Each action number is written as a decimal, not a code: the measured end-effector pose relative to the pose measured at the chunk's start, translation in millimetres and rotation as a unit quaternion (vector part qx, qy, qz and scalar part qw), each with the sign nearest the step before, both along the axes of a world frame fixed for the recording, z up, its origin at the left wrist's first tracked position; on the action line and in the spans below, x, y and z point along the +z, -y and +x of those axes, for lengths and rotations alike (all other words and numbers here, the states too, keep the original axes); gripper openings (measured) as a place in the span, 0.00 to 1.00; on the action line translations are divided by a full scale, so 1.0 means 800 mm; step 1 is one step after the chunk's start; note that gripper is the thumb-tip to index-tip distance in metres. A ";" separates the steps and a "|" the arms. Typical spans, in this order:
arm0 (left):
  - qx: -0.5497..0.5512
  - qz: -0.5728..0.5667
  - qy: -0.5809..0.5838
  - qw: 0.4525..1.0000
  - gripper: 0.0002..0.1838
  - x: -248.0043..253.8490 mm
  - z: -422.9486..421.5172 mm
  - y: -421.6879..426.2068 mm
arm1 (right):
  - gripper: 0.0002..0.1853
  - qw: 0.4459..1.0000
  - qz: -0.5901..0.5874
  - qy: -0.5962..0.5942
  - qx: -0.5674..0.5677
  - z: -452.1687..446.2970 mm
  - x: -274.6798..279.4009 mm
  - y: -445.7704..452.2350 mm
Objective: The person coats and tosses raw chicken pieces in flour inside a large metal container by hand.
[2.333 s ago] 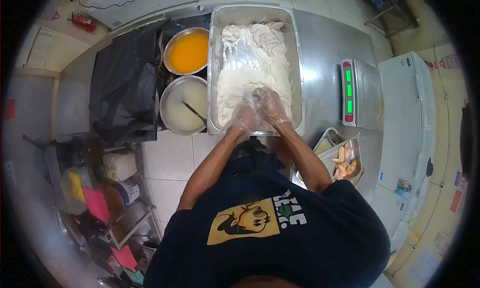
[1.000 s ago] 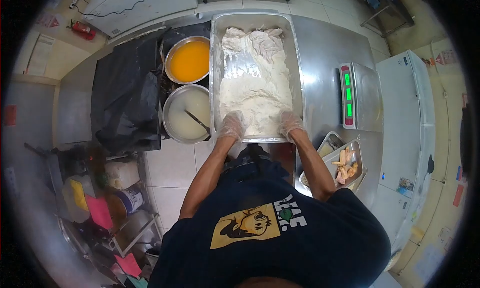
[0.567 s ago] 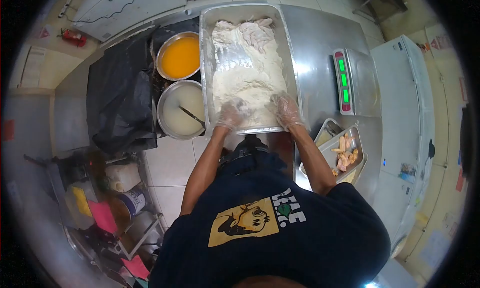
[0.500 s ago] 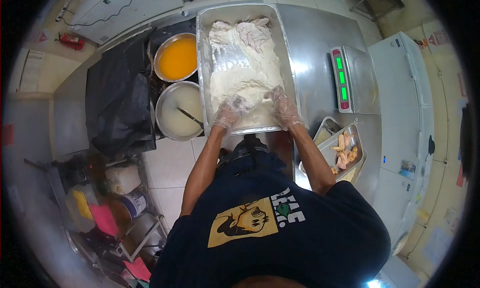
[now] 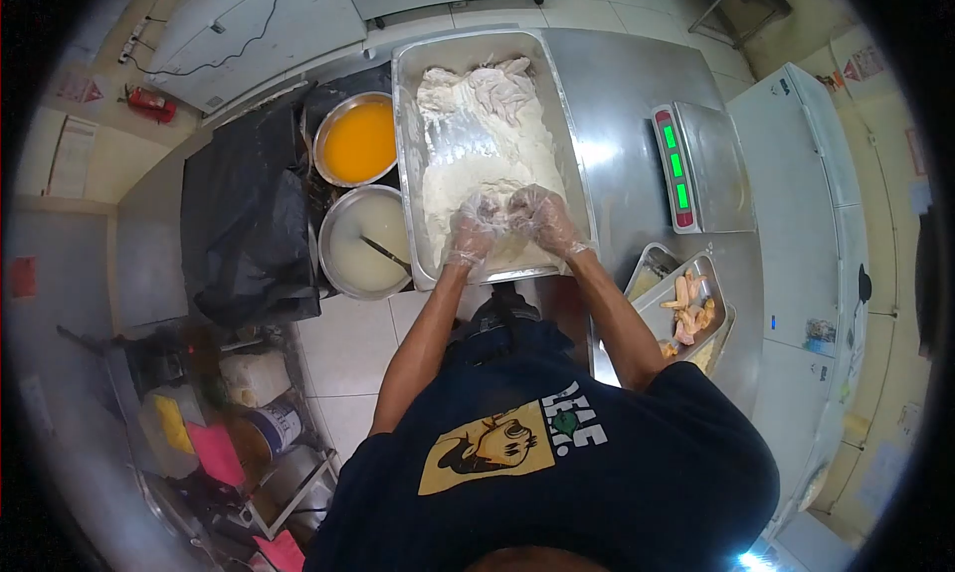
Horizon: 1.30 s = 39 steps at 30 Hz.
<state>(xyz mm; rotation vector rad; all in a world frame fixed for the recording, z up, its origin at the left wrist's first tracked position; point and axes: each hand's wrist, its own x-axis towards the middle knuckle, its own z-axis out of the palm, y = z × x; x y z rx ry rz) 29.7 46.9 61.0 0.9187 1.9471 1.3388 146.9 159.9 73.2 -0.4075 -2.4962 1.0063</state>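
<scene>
Both hands wear clear plastic gloves and work at the near end of a deep metal tray (image 5: pixel 582 189) spread with white flour (image 5: pixel 477 169). My left hand (image 5: pixel 473 229) is closed, its fingers curled down at the flour. Close beside it on the right, my right hand (image 5: pixel 542 219) is closed too, fingertips bent in toward the left. Whatever lies between or under the fingers is hidden by the gloves and flour. Flour-coated pieces that look like raw chicken (image 5: pixel 497 90) lie at the tray's far end.
Left of the tray stand a bowl of orange liquid (image 5: pixel 360 142) and a bowl of cloudy liquid (image 5: pixel 348 259) with a dark-handled utensil (image 5: pixel 383 252). A scale (image 5: pixel 711 164) sits to the right. Nearer are small trays, one with chicken pieces (image 5: pixel 688 303).
My hands have come closer together over the flour, the right one moving left and the left one slightly right. The whole view has shifted slightly downward.
</scene>
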 end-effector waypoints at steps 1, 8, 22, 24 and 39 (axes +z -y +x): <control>-0.005 0.033 0.015 0.999 0.11 -0.006 0.002 0.001 | 0.06 1.000 -0.006 -0.007 -0.005 -0.003 0.000 0.002; -0.020 -0.152 -0.190 0.970 0.16 -0.098 0.015 0.002 | 0.05 0.993 0.099 0.047 -0.031 -0.016 -0.123 0.007; -0.126 -0.220 -0.221 0.942 0.18 -0.055 0.007 -0.002 | 0.08 0.984 0.034 0.172 0.020 -0.019 -0.068 -0.017; -0.110 -0.243 -0.134 0.954 0.21 -0.042 0.004 -0.003 | 0.08 0.987 -0.003 0.159 0.017 -0.016 -0.040 -0.019; -0.009 0.187 0.190 0.964 0.53 0.016 0.045 -0.017 | 0.04 0.988 -0.008 0.037 -0.153 -0.039 0.012 -0.006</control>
